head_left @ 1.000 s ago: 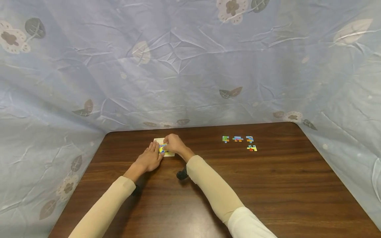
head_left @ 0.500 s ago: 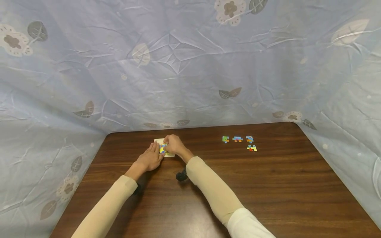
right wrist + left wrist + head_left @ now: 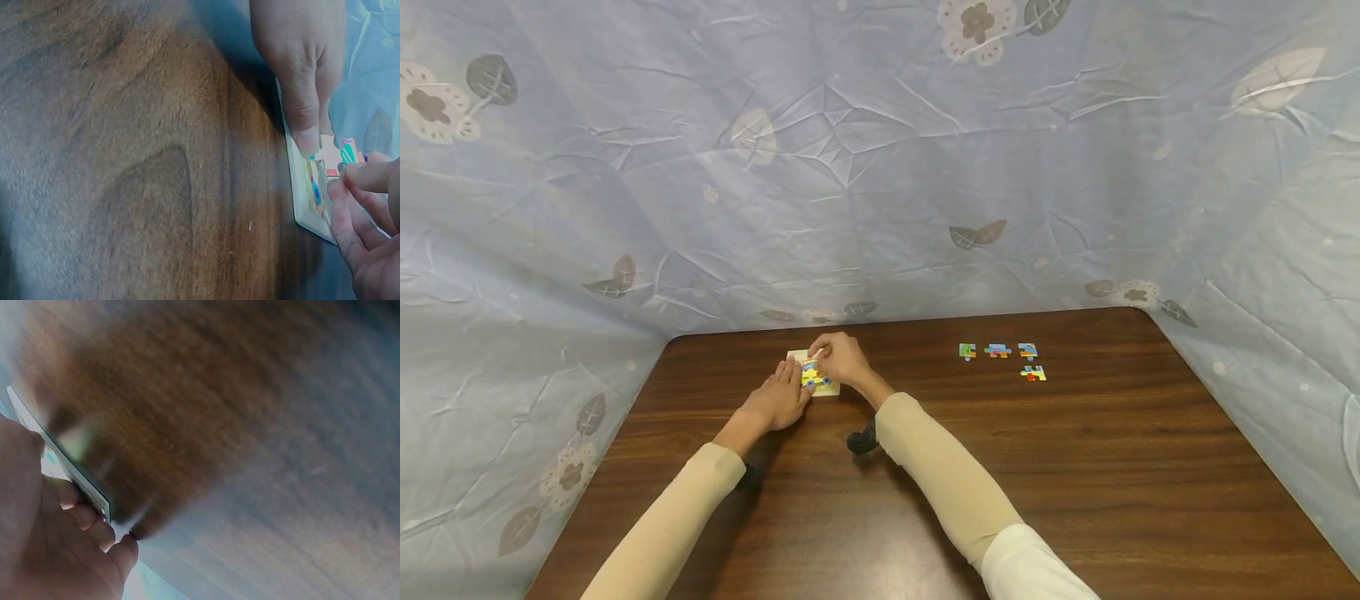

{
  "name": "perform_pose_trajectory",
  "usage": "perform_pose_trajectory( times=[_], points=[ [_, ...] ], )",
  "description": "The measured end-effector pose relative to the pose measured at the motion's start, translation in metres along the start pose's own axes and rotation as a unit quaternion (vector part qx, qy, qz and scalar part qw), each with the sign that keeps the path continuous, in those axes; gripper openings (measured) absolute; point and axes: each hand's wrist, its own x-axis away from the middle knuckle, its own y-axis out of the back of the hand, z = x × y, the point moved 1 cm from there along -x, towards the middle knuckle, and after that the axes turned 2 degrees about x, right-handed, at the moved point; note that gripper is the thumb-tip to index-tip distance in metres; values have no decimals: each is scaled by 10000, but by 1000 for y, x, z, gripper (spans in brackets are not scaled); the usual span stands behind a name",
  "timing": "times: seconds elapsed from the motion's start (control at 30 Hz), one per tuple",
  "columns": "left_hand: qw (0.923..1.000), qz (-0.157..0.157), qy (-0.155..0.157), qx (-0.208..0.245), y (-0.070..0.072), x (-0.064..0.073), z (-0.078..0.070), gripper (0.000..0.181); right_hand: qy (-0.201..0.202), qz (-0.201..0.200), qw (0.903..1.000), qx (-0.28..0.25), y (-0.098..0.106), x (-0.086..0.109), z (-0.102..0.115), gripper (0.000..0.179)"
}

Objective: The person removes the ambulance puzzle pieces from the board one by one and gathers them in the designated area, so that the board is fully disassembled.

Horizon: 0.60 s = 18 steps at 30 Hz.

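Observation:
A pale-framed jigsaw board (image 3: 832,392) lies near the table's far edge, partly filled with a yellow-and-blue picture. My left hand (image 3: 772,400) rests on its left side with fingers extended; in the right wrist view the left thumb (image 3: 306,137) presses on the board. My right hand (image 3: 844,362) is over the board's upper right. In the right wrist view its thumb and fingers (image 3: 369,178) pinch a small colourful puzzle piece (image 3: 347,150), whose lower part they hide. The left wrist view shows the board's edge (image 3: 87,486) beneath the left fingers.
Several loose puzzle pieces lie on the right of the brown table (image 3: 1075,467), among them a green-and-blue piece (image 3: 967,351) and a yellow-and-red piece (image 3: 1033,374). A patterned cloth (image 3: 880,208) hangs along the table's back and sides.
My right hand has shifted slightly up and right, uncovering more of the yellow picture with its blue round shapes. My left hand stays in place, as do the loose pieces.

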Motion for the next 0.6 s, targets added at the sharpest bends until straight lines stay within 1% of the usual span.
perform_pose_trajectory(
  times=[0.27,0.43,0.6],
  points=[
    [10000,4,-27,58,0,0,-1,76,224,-209,9978,-585,23,3,3,20],
    [10000,9,18,89,1,2,-1,76,106,-252,9940,-1062,41,4,2,17],
    [9999,-46,-31,130,0,2,-2,76,144,-173,9919,-1254,62,12,-2,17]
  ],
)
